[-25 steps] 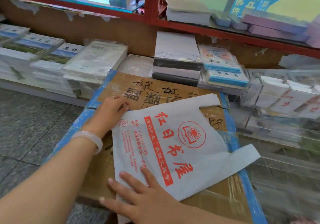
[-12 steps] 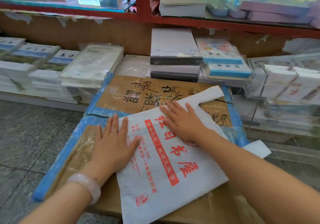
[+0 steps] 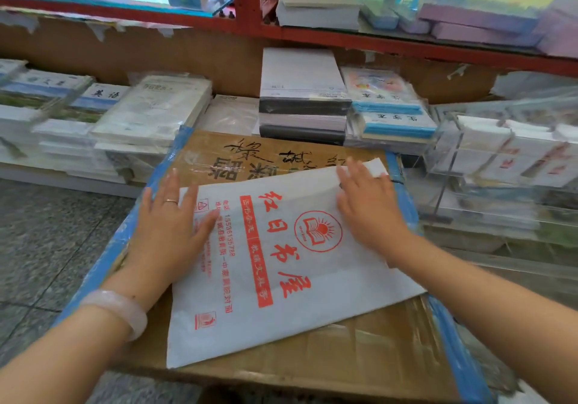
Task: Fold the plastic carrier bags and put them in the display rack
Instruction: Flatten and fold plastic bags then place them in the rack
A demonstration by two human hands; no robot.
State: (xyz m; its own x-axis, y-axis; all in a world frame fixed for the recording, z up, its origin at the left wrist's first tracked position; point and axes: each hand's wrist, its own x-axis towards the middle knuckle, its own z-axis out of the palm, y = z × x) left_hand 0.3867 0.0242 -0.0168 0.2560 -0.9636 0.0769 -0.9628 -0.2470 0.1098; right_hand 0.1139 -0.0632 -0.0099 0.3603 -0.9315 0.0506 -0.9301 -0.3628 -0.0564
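Note:
A white plastic carrier bag (image 3: 281,278) with red print lies flat on a cardboard box (image 3: 359,353) taped in blue. My left hand (image 3: 170,225) presses flat on the bag's left edge, fingers straight, a ring on one finger and a pale bangle on the wrist. My right hand (image 3: 367,206) lies flat on the bag's upper right part, next to a handle strip that points to the far right corner. At the right stands a clear acrylic display rack (image 3: 500,165) holding folded white bags with red print.
Stacks of wrapped books (image 3: 150,115) and paper reams (image 3: 301,100) line the low shelf behind the box. A red-framed shelf (image 3: 375,42) with more books runs above. Grey stone floor (image 3: 47,247) lies to the left.
My right hand slid from the bag's middle to its upper right, flattening it. The handle that hung off the right side is no longer sticking out. My left hand stayed on the left edge.

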